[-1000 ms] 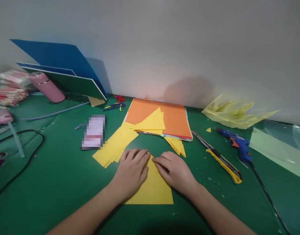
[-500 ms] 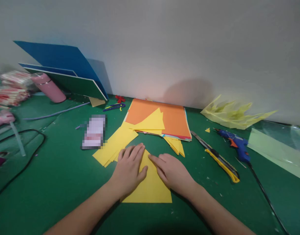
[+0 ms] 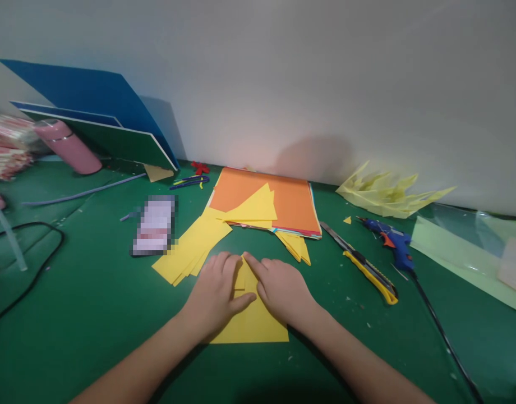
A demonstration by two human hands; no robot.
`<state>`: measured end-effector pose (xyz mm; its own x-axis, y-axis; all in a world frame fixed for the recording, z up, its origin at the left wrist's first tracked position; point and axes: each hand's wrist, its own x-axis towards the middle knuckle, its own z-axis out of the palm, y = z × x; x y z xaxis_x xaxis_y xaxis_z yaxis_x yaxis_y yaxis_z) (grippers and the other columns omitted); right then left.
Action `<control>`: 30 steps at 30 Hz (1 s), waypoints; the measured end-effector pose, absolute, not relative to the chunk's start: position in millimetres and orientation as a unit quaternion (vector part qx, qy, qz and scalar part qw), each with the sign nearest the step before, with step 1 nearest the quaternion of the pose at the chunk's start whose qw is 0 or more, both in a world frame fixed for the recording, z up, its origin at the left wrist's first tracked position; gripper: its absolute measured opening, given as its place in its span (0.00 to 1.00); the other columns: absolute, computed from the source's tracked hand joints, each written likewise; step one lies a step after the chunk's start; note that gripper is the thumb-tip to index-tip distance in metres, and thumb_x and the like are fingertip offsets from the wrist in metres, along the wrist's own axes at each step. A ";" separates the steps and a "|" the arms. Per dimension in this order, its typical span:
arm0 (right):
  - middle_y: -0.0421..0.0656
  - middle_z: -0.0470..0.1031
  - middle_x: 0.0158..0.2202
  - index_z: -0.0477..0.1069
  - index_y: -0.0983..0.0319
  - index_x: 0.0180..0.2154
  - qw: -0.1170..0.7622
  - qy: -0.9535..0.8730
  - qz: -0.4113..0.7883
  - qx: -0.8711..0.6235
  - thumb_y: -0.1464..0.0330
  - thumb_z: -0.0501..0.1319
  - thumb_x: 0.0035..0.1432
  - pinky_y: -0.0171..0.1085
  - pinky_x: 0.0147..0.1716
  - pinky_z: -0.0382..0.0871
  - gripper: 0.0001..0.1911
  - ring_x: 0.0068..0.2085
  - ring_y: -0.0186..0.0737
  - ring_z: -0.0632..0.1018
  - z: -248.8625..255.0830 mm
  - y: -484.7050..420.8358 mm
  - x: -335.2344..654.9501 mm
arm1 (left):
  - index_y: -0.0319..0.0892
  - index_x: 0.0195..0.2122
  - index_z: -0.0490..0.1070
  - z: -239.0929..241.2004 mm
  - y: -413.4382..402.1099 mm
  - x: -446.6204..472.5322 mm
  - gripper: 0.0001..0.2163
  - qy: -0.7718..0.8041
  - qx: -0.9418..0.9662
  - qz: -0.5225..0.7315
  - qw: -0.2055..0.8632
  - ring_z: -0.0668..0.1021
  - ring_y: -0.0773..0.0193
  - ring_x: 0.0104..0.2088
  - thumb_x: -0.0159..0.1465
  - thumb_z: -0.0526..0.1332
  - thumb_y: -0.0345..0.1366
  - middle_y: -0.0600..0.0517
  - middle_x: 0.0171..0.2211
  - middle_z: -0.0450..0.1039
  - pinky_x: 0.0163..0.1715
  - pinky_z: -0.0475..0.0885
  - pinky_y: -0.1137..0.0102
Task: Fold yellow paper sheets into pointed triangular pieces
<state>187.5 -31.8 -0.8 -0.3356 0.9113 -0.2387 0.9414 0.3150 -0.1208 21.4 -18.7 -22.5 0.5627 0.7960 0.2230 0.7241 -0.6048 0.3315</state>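
A folded yellow paper triangle lies on the green table in front of me. My left hand rests flat on its left half, fingers stretched out and pressing down. My right hand lies flat on its right half, the index finger reaching the paper's top point. Just beyond the hands lie several yellow paper pieces and a stack of coloured sheets with an orange sheet on top.
A yellow utility knife and a blue glue gun with its cord lie to the right. A phone lies left of the papers. Blue and green boards, a pink bottle and a black cable are at the left.
My right hand slid up and left along the fold toward the paper's tip. The left hand stayed pressed on the paper. The camera view shifted slightly.
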 end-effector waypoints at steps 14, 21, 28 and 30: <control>0.47 0.74 0.37 0.68 0.62 0.49 -0.005 0.815 -0.122 0.566 0.77 0.51 0.60 0.38 0.34 0.64 0.17 0.39 0.44 0.73 -4.3 -39.9 194.6 | 0.43 0.44 0.61 -17.3 2.4 1.9 0.10 0.536 0.765 0.267 0.236 0.73 0.63 0.28 0.61 0.53 0.34 0.52 0.32 0.70 0.29 0.70 0.68; 0.51 0.70 0.45 0.63 0.67 0.56 -0.060 0.846 -0.123 0.515 0.79 0.49 0.58 0.42 0.43 0.65 0.24 0.42 0.46 0.69 -11.9 -42.5 194.1 | 0.43 0.40 0.63 -14.3 1.2 3.4 0.09 0.542 0.757 0.263 0.253 0.71 0.64 0.26 0.59 0.56 0.37 0.55 0.28 0.68 0.27 0.68 0.69; 0.51 0.68 0.43 0.59 0.67 0.59 -0.047 0.841 -0.138 0.521 0.80 0.47 0.56 0.44 0.41 0.65 0.29 0.40 0.46 0.67 -15.6 -39.5 194.0 | 0.43 0.41 0.64 -12.8 3.6 1.2 0.09 0.534 0.756 0.255 0.278 0.73 0.63 0.28 0.59 0.56 0.34 0.55 0.29 0.70 0.29 0.68 0.68; 0.51 0.67 0.42 0.58 0.67 0.60 -0.046 0.837 -0.144 0.525 0.80 0.47 0.55 0.44 0.41 0.66 0.30 0.41 0.46 0.67 -15.7 -38.5 194.1 | 0.43 0.37 0.65 -11.6 3.6 0.7 0.05 0.525 0.770 0.250 0.262 0.72 0.63 0.28 0.59 0.56 0.34 0.55 0.28 0.69 0.28 0.68 0.69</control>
